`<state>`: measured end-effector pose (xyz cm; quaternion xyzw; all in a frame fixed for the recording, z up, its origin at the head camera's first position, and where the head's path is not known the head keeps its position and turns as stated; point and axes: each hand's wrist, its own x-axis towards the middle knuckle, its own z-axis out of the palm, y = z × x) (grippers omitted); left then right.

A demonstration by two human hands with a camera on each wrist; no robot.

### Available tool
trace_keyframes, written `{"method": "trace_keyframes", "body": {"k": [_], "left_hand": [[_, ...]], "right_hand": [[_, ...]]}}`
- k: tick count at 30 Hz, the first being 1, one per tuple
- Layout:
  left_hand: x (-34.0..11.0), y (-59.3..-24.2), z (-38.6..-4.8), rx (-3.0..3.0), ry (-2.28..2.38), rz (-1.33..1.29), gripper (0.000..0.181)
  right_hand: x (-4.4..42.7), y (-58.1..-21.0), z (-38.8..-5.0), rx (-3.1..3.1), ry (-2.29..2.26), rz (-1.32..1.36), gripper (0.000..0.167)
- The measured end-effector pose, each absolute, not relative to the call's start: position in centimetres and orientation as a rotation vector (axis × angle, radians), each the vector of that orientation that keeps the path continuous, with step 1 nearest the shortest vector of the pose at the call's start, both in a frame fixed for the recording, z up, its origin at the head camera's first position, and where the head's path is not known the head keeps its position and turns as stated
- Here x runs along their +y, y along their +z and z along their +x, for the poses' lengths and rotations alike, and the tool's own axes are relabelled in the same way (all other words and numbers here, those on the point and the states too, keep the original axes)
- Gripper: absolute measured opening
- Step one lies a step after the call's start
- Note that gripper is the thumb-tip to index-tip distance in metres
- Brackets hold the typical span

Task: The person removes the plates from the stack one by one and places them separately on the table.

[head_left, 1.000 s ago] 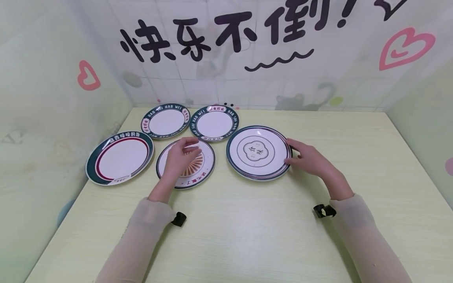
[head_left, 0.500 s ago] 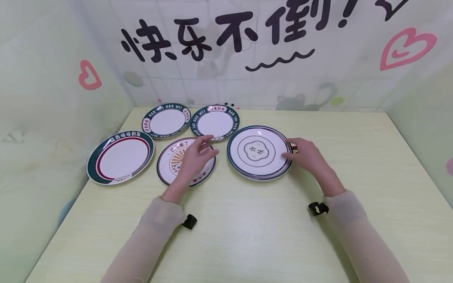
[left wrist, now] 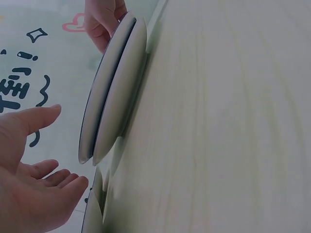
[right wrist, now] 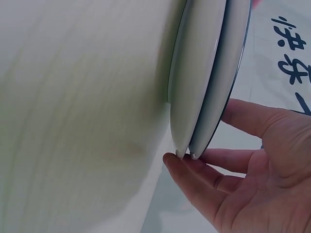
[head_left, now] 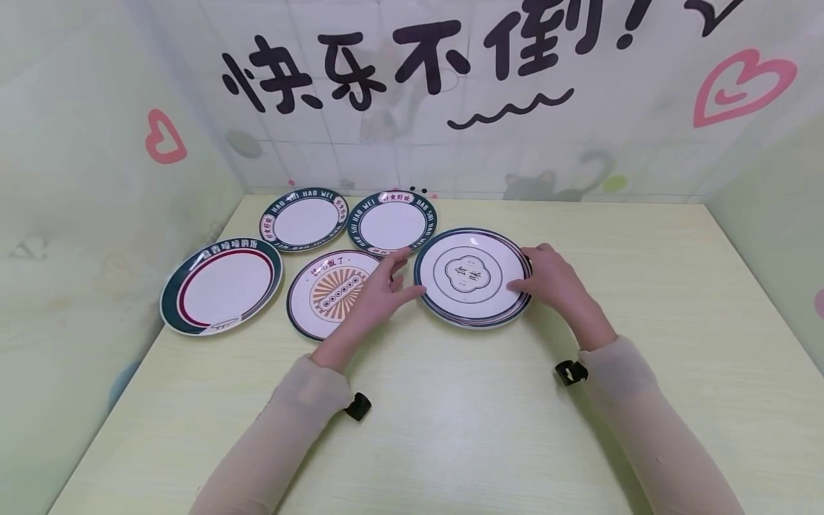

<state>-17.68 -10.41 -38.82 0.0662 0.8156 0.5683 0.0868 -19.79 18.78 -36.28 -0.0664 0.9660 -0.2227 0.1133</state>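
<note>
Left hand (head_left: 380,292), spread, has been brought across the sunburst plate (head_left: 328,292) to just beside the plate stack (head_left: 468,275) at 9 o'clock; 3 o'clock rim pinched by right hand (head_left: 550,279). Stack on table (head_left: 450,429) now flanked both sides.

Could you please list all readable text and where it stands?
"快乐不倒!": back wall.
"HAO SHI HAO WEI": rear left plate, rear right plate; smaller characters blurred.
"的饭": front left plate; rest blurred.
"饭了": sunburst plate; rest blurred.
Top stacked plate: characters too small.
</note>
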Motion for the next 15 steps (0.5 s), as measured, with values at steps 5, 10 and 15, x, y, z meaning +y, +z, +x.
{"method": "trace_keyframes", "body": {"k": [5,10,15], "left_hand": [[-9.7,-39.1,-17.6,2.415,1.667,0.234,0.088],[-9.1,-39.4,-17.6,2.416,1.657,0.268,0.09],[-8.7,-39.7,-17.7,2.446,1.59,0.297,0.094]], "right_hand": [[18.8,-36.4,-20.0,2.827,-0.643,-0.195,0.066],[19.1,-36.7,-20.1,2.818,-0.656,-0.175,0.061],[19.4,-36.8,-20.1,2.819,-0.666,-0.176,0.058]]}}
